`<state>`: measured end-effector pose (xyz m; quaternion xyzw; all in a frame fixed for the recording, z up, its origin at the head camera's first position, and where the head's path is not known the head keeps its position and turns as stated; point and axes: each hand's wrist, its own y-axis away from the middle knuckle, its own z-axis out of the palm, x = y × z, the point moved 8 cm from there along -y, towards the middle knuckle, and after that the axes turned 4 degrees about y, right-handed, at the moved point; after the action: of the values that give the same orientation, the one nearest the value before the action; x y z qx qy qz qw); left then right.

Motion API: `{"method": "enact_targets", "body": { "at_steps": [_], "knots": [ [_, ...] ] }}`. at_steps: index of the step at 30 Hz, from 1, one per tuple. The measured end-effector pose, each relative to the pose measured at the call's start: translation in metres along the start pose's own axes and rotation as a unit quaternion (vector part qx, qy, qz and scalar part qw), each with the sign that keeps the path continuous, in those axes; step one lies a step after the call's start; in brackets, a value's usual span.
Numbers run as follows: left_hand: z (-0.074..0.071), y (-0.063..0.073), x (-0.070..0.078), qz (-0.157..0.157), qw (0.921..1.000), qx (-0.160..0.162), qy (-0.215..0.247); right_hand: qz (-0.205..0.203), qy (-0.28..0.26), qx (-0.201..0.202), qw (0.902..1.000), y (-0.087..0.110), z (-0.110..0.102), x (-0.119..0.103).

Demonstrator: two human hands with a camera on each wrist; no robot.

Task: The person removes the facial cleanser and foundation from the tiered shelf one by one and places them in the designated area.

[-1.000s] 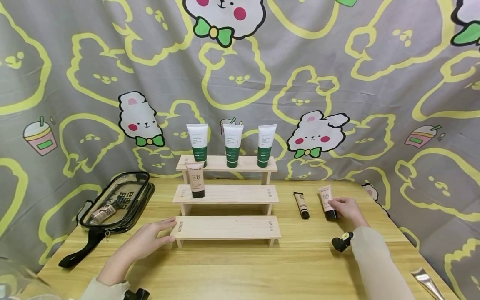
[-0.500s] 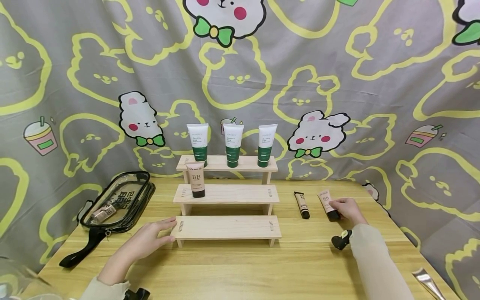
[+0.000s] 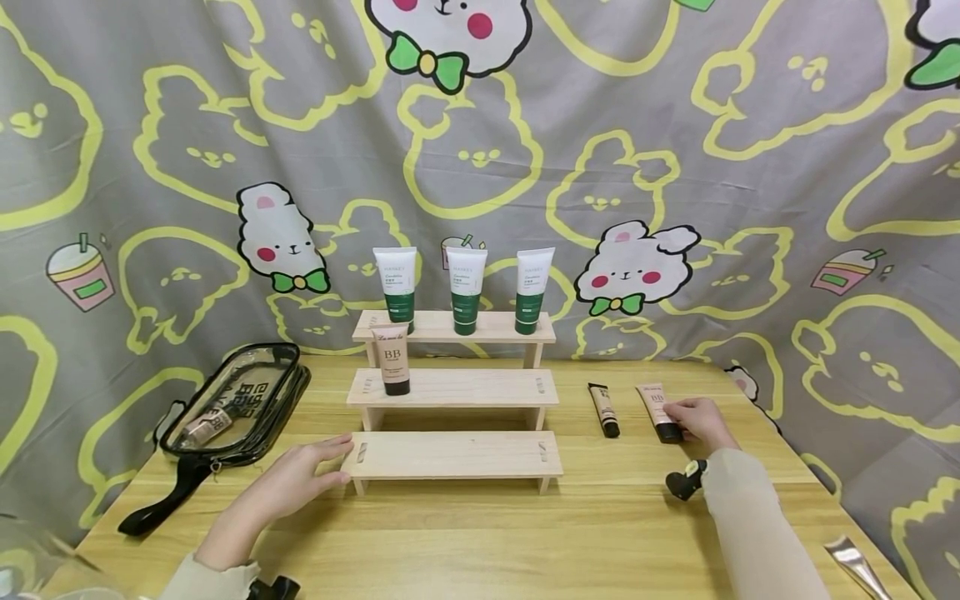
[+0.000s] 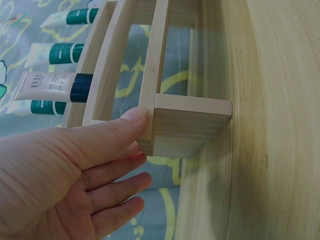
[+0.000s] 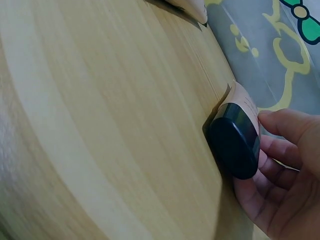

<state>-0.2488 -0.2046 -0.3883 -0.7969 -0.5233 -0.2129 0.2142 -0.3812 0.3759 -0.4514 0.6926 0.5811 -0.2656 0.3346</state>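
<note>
Pinching the pale pink BB tube point(image 3: 654, 405) low on its side, near the black cap, the right hand point(image 3: 699, 419) has its thumb on one face and curled fingers against the other, the tube slanting close over the worktop point(image 3: 450, 542), toward the back right corner; whether its cap touches the wood I cannot tell. The grip is near one end, so the likeliest trouble is the tube pivoting or sliding between thumb and fingers if the pinch loosens. Just beside it, farther from the right edge, lies a slim black-capped tube point(image 3: 603, 410), which a low sideways sweep could knock askew. The left hand point(image 3: 303, 477), fingers relaxed and gripping nothing firmly, rests thumb and forefinger on the left end of the lowest shelf point(image 3: 454, 454). Too hard a push there might shift that shelf; if it is joined to those behind, which I cannot make out, the jolt could topple the standing BB tube point(image 3: 393, 362) at the middle shelf's left end, or the three green-and-white tubes point(image 3: 465, 292) on the top shelf, all balanced on their caps.
</note>
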Motion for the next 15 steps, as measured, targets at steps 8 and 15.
{"method": "enact_targets", "body": {
  "at_steps": [8,15],
  "knots": [
    [0.000,0.000,0.000,0.000,1.0000,0.000,-0.001,-0.003,0.004,0.003,1.0000,0.001,-0.003,-0.002],
    [0.001,-0.001,-0.003,-0.004,1.0000,-0.001,0.000,-0.036,0.016,0.012,0.9992,0.008,-0.011,-0.020]
  ]
}}
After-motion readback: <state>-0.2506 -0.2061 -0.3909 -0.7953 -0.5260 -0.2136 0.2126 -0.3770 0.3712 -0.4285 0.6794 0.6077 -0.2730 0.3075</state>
